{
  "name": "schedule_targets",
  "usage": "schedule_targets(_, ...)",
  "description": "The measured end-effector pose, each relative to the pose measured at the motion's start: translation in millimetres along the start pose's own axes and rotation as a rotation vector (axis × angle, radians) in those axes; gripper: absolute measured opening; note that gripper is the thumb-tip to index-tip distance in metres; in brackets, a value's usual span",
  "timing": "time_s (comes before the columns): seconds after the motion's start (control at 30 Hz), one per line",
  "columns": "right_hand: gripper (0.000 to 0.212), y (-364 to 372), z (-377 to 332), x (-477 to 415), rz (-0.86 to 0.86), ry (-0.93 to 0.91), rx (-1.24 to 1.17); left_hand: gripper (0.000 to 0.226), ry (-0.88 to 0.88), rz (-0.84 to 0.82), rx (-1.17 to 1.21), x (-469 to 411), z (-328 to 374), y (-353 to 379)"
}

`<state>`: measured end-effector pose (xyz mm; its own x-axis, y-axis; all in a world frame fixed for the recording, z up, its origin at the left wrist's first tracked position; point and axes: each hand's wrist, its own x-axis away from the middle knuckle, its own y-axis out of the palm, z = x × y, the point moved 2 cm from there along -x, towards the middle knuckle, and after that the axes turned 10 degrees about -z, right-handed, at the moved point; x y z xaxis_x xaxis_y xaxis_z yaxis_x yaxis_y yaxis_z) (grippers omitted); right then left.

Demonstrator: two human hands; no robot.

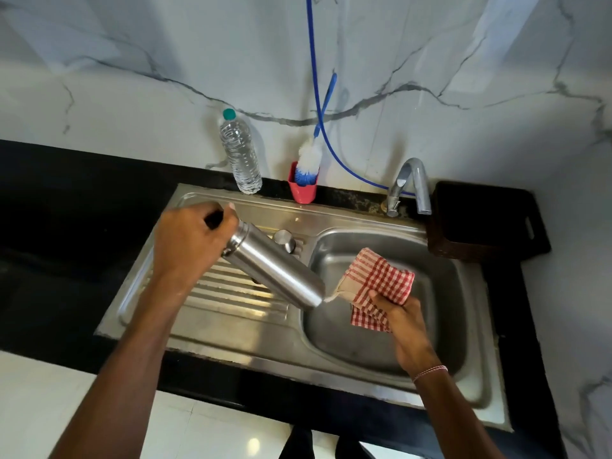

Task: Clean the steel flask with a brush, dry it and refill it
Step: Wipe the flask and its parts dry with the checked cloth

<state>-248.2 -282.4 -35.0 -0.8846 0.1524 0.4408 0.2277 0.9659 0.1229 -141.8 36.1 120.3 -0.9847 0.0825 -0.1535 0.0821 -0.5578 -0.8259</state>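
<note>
While our left hand [190, 241] gripped the neck end of the plain cylindrical steel flask [278, 266], fingers curled round it, the flask hung tilted above the drainboard of the stainless steel sink [231, 329], its base out over the basin's edge, and our right hand [404, 321] pinched a folded red-and-white checked cloth [381, 279] whose corner touched that base. We judged a slip the main risk: held only at the top and likely wet, the flask could slide free and bang into the basin, and a cloth trailing low could soak up water and leave the steel damp. Whether the flask held anything we could not tell, since the hand hid its mouth. A small round steel cap [284, 240], probably its lid, sat on the drainboard just behind. At the wall a clear ribbed plastic bottle with a teal cap [241, 157] stood nearly full of water, a red plastic cup [303, 192] held a white-and-blue bottle brush [309, 159], and the dark basket [470, 226] beside the sink was too dark inside to read
</note>
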Motion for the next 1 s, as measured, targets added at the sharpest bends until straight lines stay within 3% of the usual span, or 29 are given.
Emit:
schedule_targets(0.37, 0.022, 32, 5, -10, -0.033, 0.034, 0.063, 0.049, -0.028, 0.167, -0.348, -19, -28, -31)
schedule_targets(0.73, 0.023, 30, 12, -19, 0.000, 0.029, 0.110, 0.050, -0.014, -0.063, -0.546, -54, -58, 12)
schedule_targets(1.0, 0.024, 29, 19, -29, 0.020, 0.042, 0.129, 0.052, 0.007, -0.107, -0.592, -77, -71, 32)
